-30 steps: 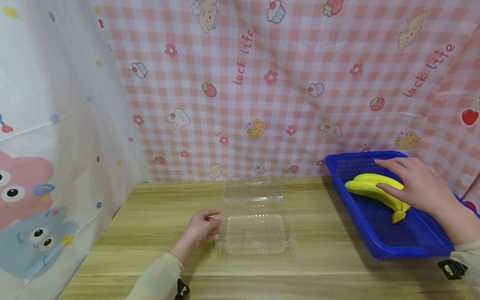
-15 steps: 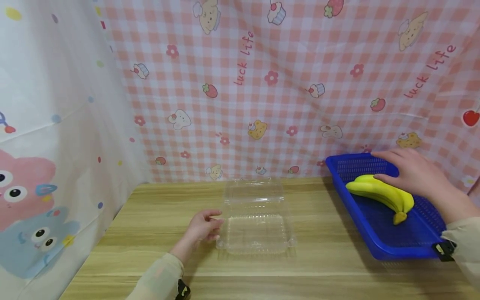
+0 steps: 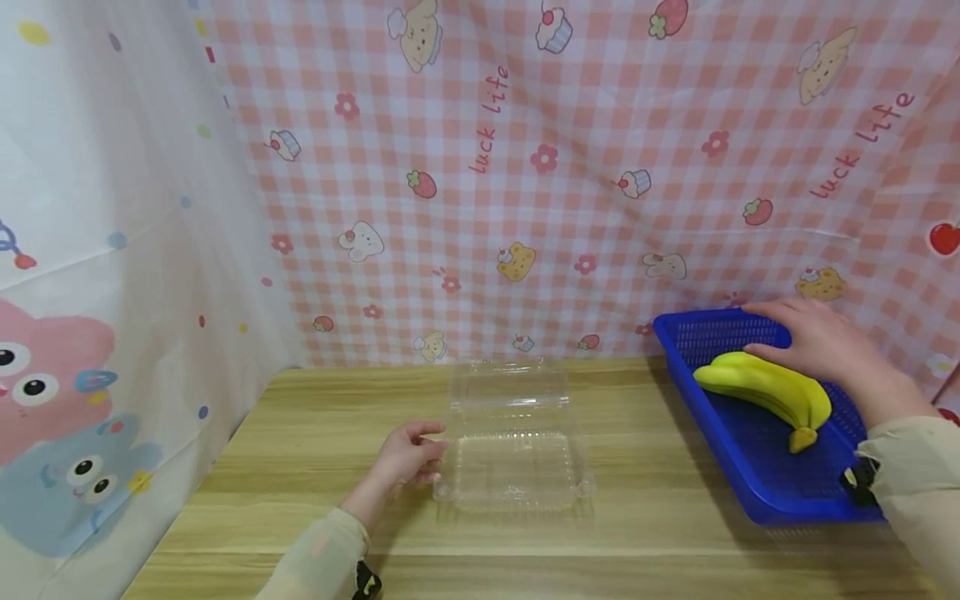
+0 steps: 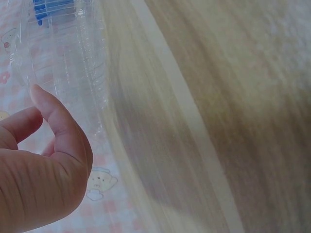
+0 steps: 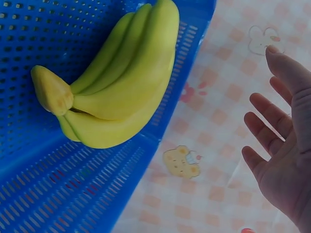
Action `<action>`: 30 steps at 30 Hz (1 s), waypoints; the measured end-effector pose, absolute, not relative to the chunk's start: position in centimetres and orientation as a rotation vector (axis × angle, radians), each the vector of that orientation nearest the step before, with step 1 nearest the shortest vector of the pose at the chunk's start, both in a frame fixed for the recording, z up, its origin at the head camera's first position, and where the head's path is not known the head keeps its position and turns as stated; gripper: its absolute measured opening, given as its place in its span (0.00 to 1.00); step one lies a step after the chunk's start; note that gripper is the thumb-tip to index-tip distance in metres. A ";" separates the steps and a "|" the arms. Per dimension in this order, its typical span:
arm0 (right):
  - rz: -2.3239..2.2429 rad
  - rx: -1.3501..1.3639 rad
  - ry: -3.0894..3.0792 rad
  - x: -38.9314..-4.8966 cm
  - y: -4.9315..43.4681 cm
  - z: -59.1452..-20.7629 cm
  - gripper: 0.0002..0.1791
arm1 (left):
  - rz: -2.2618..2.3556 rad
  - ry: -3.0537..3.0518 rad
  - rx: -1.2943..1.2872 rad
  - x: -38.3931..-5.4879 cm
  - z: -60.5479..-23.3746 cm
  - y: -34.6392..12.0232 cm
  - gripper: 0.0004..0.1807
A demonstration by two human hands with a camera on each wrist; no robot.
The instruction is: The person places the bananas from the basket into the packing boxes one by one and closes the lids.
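A clear plastic clamshell box [image 3: 513, 471] sits on the table with its lid raised at the back. My left hand [image 3: 405, 457] is at its left side, fingers loosely bent; whether the fingertips touch the plastic I cannot tell. In the left wrist view, the thumb and a finger of that hand [image 4: 48, 170] have nothing between them. A bunch of yellow bananas [image 3: 765, 387] lies in a blue plastic basket [image 3: 720, 450], stem toward the front. Over the basket's back right part is my right hand [image 3: 825, 342]. The right wrist view has its fingers [image 5: 265, 136] spread, apart from the bananas [image 5: 126, 87].
The wood-grain table [image 3: 315, 442] bears both containers. A pink checked cloth [image 3: 585, 208] hangs right behind it, and a white printed curtain [image 3: 150, 292] hangs along the left. Raised perforated walls [image 5: 87, 184] surround the bananas.
My right hand has risen slightly toward the back of the basket, its forearm shifting left, so more of the bananas shows. My left hand and the clamshell box have stayed in place.
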State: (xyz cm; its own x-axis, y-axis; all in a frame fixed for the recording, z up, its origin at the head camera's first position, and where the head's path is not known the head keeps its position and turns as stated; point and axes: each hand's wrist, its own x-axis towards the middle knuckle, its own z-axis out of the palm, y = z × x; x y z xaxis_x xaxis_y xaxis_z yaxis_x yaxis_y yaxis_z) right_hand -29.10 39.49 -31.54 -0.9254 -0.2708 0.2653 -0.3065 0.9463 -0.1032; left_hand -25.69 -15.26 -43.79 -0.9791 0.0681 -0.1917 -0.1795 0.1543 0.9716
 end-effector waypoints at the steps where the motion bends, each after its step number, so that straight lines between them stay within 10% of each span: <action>1: 0.211 0.421 -2.860 -29.2 39.6 -31.6 0.36 | 1.924 2.235 -0.109 -25.7 -43.8 -15.3 0.22; 30: 0.243 0.451 -2.949 -32.2 41.3 -35.4 0.36 | 1.917 2.240 -0.108 -25.5 -43.9 -15.3 0.22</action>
State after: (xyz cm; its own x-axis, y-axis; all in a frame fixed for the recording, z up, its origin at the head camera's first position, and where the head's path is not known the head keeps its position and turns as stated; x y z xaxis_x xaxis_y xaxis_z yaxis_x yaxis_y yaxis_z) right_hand -32.15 41.30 -35.40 -0.9438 -0.2834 0.1702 -0.3074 0.9417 -0.1366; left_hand -25.51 -15.29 -43.86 -0.9791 0.0684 -0.1914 -0.1786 0.1604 0.9708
